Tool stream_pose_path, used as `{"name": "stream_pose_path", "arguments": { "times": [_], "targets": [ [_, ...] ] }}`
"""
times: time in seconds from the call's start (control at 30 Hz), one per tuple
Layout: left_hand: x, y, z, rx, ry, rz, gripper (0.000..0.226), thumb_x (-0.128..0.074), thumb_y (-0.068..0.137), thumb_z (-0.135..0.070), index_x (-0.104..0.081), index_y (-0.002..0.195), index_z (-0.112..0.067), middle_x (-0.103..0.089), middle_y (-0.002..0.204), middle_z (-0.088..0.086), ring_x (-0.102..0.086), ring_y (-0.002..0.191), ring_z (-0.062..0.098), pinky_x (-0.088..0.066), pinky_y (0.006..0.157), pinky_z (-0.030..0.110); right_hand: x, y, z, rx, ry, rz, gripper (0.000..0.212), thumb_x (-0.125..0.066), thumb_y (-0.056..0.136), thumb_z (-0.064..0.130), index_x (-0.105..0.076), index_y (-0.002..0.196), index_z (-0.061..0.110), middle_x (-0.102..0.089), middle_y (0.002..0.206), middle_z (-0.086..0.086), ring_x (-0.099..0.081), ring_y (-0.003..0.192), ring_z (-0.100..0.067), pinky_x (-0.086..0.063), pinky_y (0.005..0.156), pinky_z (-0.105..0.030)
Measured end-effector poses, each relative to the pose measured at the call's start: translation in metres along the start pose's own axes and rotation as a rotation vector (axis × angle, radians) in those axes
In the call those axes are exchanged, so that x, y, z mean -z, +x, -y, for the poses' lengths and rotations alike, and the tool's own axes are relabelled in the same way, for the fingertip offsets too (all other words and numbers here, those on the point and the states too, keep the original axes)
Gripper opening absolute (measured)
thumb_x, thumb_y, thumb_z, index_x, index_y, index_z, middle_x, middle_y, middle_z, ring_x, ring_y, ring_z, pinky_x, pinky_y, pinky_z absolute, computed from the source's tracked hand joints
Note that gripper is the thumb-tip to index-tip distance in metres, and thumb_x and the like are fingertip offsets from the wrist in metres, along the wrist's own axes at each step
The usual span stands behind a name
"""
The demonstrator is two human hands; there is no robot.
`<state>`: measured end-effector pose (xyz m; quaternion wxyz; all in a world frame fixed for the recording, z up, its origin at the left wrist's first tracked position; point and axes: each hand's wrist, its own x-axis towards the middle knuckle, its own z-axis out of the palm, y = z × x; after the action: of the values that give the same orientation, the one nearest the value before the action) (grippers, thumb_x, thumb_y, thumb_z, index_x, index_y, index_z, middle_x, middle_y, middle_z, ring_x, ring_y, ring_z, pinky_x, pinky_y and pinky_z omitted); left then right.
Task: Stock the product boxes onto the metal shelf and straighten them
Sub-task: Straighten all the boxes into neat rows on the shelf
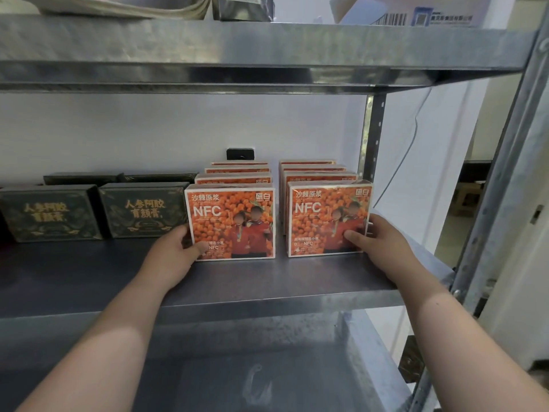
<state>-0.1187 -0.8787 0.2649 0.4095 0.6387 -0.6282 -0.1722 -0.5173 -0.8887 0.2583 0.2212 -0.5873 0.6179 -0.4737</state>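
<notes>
Two rows of orange boxes marked NFC stand upright on the metal shelf (267, 281), several boxes deep. My left hand (175, 254) grips the lower left corner of the left front box (234, 215), thumb on its face. My right hand (377, 242) holds the lower right corner of the right front box (323, 212), thumb pressed on the front. A narrow gap separates the two rows.
Dark green boxes with gold lettering (50, 215) (142, 211) stand left of the orange rows. An upper shelf (237, 55) hangs close overhead with paper and cartons on it. A steel upright (505, 179) and a back post (371, 135) bound the right side. A black block (240, 153) sits on the rear wall.
</notes>
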Motion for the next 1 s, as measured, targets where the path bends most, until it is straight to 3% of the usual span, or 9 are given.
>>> {"name": "stream_pose_path", "arguments": {
  "times": [0.13,0.4,1.0],
  "targets": [
    [-0.0003,-0.0014,-0.0004,0.001,-0.004,-0.003,0.029,-0.07,0.092,-0.03,-0.063,0.121,-0.03,-0.068,0.12,-0.004,-0.06,0.108,0.017,-0.045,0.089,0.037,0.0,0.0004,-0.0014,0.003,0.014,-0.002,0.039,-0.076,0.08,0.046,-0.064,0.115,0.035,-0.073,0.109,0.014,-0.069,0.103,-0.016,-0.052,0.101,-0.047],
    [-0.0005,-0.0027,-0.0013,0.013,0.006,-0.001,0.033,-0.068,0.093,-0.032,-0.062,0.126,-0.029,-0.067,0.126,-0.002,-0.06,0.116,0.021,-0.047,0.098,0.044,0.0002,-0.0015,0.0004,-0.002,0.032,-0.02,0.031,-0.077,0.086,0.037,-0.063,0.114,0.034,-0.073,0.11,0.009,-0.068,0.104,-0.018,-0.052,0.102,-0.047],
    [-0.001,-0.0021,-0.0011,-0.004,0.022,-0.015,0.032,-0.068,0.093,-0.03,-0.063,0.125,-0.028,-0.068,0.123,-0.002,-0.061,0.114,0.021,-0.046,0.094,0.04,0.0009,-0.0047,0.0055,-0.007,0.019,-0.006,0.035,-0.076,0.085,0.043,-0.063,0.116,0.034,-0.073,0.112,0.01,-0.068,0.105,-0.017,-0.051,0.103,-0.047]
  ]
}}
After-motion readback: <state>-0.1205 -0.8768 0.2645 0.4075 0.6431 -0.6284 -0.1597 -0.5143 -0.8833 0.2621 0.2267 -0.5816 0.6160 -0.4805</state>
